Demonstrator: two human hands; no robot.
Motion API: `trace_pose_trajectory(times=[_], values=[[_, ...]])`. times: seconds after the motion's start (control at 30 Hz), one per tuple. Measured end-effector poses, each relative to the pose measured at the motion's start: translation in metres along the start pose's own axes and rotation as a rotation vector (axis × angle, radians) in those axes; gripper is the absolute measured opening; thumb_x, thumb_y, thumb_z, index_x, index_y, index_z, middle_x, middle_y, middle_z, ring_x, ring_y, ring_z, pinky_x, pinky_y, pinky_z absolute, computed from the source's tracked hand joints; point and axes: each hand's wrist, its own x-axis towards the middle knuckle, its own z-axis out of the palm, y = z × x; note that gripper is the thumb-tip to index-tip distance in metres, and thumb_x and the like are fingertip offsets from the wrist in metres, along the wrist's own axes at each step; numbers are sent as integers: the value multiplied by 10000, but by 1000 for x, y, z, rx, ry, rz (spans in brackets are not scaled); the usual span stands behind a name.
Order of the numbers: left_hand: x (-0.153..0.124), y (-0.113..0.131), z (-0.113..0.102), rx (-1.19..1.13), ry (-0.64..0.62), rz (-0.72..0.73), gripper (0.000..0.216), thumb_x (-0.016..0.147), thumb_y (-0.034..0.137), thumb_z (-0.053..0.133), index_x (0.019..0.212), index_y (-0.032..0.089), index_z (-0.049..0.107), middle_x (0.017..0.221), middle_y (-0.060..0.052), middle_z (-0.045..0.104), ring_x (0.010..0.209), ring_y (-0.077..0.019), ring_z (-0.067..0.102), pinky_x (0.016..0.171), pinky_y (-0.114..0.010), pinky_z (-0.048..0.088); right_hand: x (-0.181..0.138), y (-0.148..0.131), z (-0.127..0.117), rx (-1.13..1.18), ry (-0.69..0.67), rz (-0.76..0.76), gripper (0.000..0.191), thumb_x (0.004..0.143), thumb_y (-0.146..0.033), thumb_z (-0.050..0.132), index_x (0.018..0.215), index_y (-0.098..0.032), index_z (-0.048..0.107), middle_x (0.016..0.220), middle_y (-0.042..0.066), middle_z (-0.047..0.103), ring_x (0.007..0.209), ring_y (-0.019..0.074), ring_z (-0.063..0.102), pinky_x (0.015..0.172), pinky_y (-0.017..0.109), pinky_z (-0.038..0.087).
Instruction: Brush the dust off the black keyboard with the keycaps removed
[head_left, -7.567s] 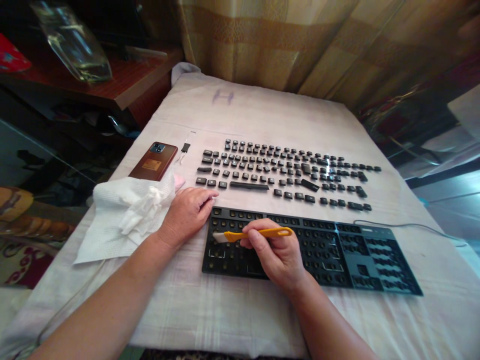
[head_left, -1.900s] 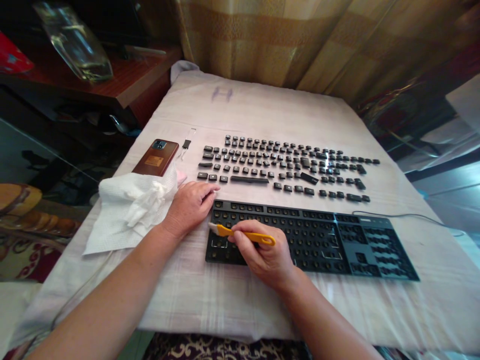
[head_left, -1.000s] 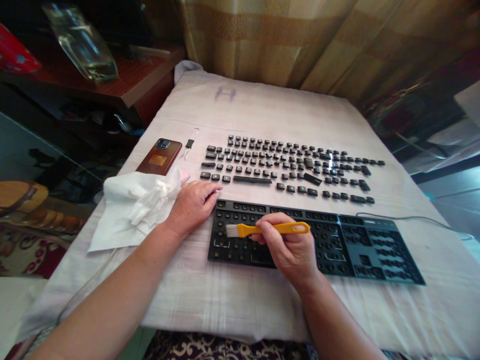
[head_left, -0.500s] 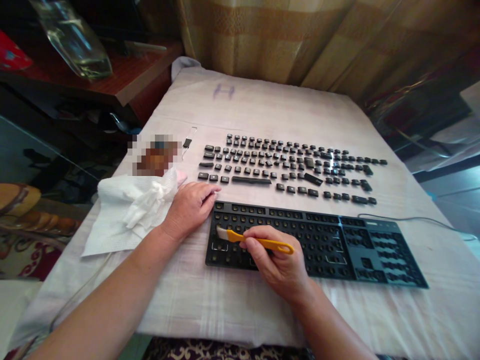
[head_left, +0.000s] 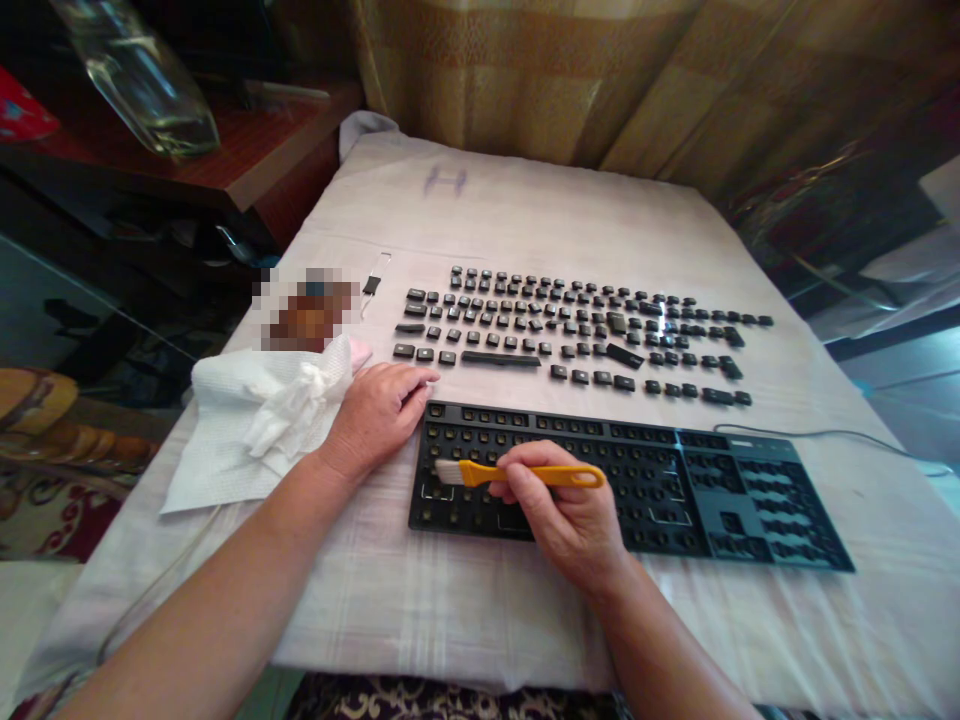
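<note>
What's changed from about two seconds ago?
The right hand has shifted the yellow brush rightward: its bristles, then at the left edge of the keyboard, are now farther in. Nothing was picked up or released. The left hand by the keyboard's corner and the loose keycaps stayed put.

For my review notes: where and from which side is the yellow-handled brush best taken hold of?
I'd take the yellow-handled brush by its slim handle, in a pinch from the near right, much as the right-hand grip has it now. It lies roughly sideways, with its bristles pointing left over the computer keyboard, so coming from that side probably leaves them free.
</note>
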Motion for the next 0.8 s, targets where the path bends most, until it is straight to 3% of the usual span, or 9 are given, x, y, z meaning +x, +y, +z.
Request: trace_pose_trajectory(times=[0.07, 0.13, 0.57, 0.7, 0.8], values=[[0, 0, 0, 1, -2, -2, 265, 956, 304, 504, 1078, 237, 730, 1082, -55, 787, 1002, -245, 705, 943, -435, 514, 1, 1, -4, 13, 143, 8, 197, 1000, -301, 560, 882, -202, 682, 647, 9, 729, 515, 137, 681, 505, 219, 555], [0, 0, 0, 2, 0, -4, 264, 955, 302, 504, 1078, 235, 728, 1081, -53, 787, 1002, -245, 704, 945, -438, 514, 1, 3, -8, -23, 201, 15, 213, 1001, -314, 566, 864, -201, 684, 623, 7, 716, 504, 139, 670, 511, 228, 555], [1, -1, 0, 1, -8, -1, 269, 958, 312, 497, 1076, 244, 730, 1067, -55, 787, 1003, -251, 706, 945, -451, 520, 1, 5, -6, -134, 9, -84, 177, 986, -239, 547, 850, -215, 658, 687, 4, 720, 572, 138, 699, 551, 225, 534], [1, -1, 0, -3, -8, 1, 272, 956, 308, 497, 1073, 240, 733, 1071, -58, 788, 1003, -250, 707, 950, -448, 518, -2, 6, -6, -36, 5, -28, 197, 1004, -278, 539, 870, -209, 666, 686, 9, 724, 561, 140, 697, 533, 225, 545], [1, -1, 1, 1, 2, 0, 271, 957, 314, 499, 1076, 247, 733, 1074, -51, 789, 1003, -249, 709, 954, -449, 516, -5, 9, -7, 18, 74, -12, 185, 1013, -283, 539, 907, -206, 670, 698, 9, 725, 551, 138, 694, 528, 226, 549]])
